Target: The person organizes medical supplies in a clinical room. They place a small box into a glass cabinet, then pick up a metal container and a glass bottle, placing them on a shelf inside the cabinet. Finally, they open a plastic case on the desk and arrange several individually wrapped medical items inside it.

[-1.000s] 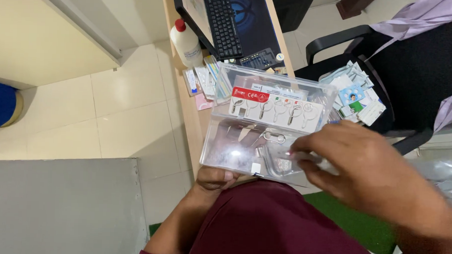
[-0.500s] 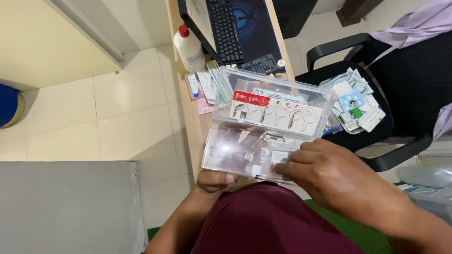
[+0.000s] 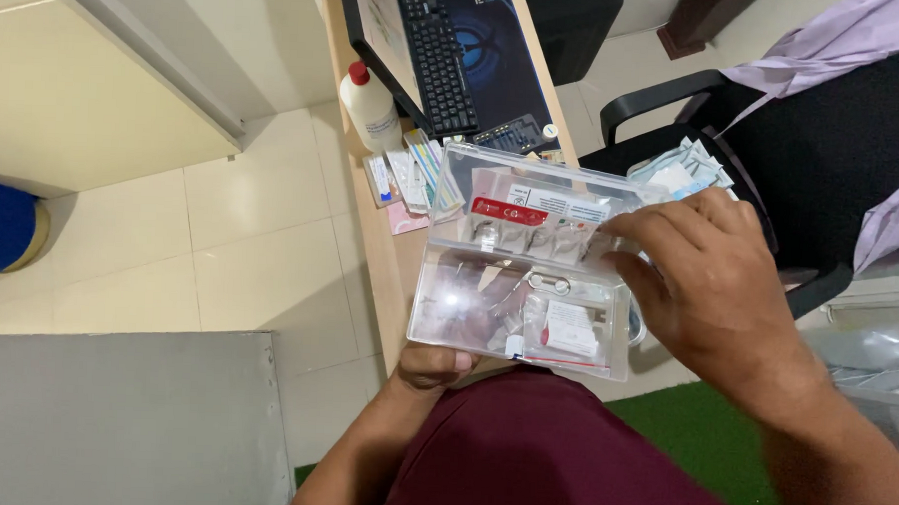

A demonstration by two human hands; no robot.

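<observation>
Box — clear, rectangular, hard plastic

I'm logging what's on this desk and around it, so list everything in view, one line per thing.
clear plastic box: one, transparent, open, held above the desk edge
small packets and parts: several, white and red, inside the box
bottle: one, white with red cap, on the desk
keyboard: one, black, on the desk
flat packets: several, pale, on the desk beside the box
office chair: one, black, right of the desk
pale garment: one, lilac, draped on the chair
desk: one, light wood
left hand: under the box, supporting it
right hand: on the box's right side
</observation>
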